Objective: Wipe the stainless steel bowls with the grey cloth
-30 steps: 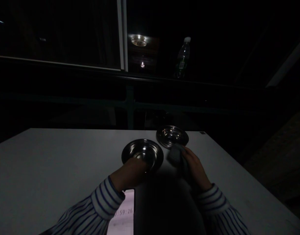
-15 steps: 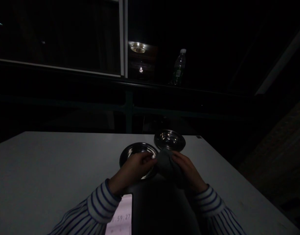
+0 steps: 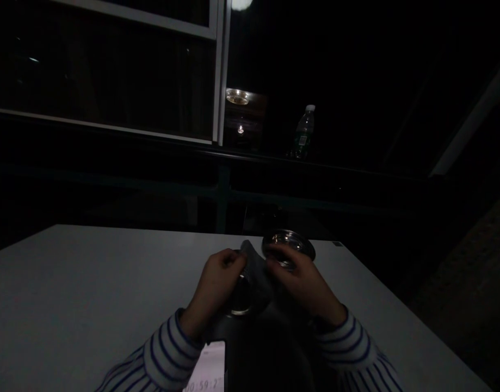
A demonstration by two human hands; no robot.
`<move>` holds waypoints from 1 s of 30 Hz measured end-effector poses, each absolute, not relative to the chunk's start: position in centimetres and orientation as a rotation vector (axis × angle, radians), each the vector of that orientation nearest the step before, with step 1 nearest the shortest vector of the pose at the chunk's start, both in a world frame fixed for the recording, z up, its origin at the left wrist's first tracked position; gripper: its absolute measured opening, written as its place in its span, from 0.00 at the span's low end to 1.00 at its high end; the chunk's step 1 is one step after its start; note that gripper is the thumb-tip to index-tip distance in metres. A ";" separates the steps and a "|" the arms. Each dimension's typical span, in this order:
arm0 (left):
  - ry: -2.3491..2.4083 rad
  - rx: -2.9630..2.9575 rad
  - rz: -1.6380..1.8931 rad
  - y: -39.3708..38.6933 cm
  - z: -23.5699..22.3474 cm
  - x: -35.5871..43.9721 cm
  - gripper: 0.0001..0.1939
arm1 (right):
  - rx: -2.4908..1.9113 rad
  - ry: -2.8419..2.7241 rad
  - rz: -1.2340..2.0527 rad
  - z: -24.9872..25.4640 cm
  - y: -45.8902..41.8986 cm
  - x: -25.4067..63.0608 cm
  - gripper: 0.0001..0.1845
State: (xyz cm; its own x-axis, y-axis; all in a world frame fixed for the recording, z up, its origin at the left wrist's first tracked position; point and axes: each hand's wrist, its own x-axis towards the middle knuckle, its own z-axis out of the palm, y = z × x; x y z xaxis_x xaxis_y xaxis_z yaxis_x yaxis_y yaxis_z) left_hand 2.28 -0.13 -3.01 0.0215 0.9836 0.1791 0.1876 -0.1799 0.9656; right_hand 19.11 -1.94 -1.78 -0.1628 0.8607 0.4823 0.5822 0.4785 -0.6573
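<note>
A thin dark-grey cloth [image 3: 257,272] hangs between my two hands above the nearer metal bowl [image 3: 240,312]. My left hand [image 3: 217,280] is closed, pinching the cloth's upper left corner between thumb and fingers. On the other side, my right hand [image 3: 302,279] has its curled fingers at the cloth's right edge; they are slightly blurred and appear to grip it. The cloth and my left hand cover most of the nearer bowl. Behind my right hand stands a second shiny metal bowl [image 3: 291,238], partly hidden by its fingers.
The white table [image 3: 111,288] carries both bowls. A lit phone [image 3: 209,365] showing a timer lies near my left forearm. Beyond the table, a plastic bottle [image 3: 304,133] with a white cap stands on a dark ledge by the window frame [image 3: 220,81]. The room is dim.
My left hand has come up to pinch the cloth's corner, and the cloth is now spread between both hands. My right hand has shifted slightly left. The view has tilted upward a little.
</note>
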 end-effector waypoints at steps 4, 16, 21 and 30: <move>1.240 1.408 1.280 -0.3 -2.5 2.1 0.18 | -1.211 -2.094 0.233 -1.7 -2.1 17.3 0.20; 1.075 1.513 1.318 -0.5 -2.8 2.4 0.12 | -1.041 -1.880 0.665 -2.1 -1.5 17.1 0.18; 1.218 1.712 1.320 -0.9 -2.6 2.1 0.12 | -1.036 -1.833 0.731 -2.1 -1.5 16.5 0.15; 1.145 1.559 1.239 -0.5 -1.7 1.4 0.09 | -1.171 -1.677 0.653 -2.0 -1.0 17.7 0.13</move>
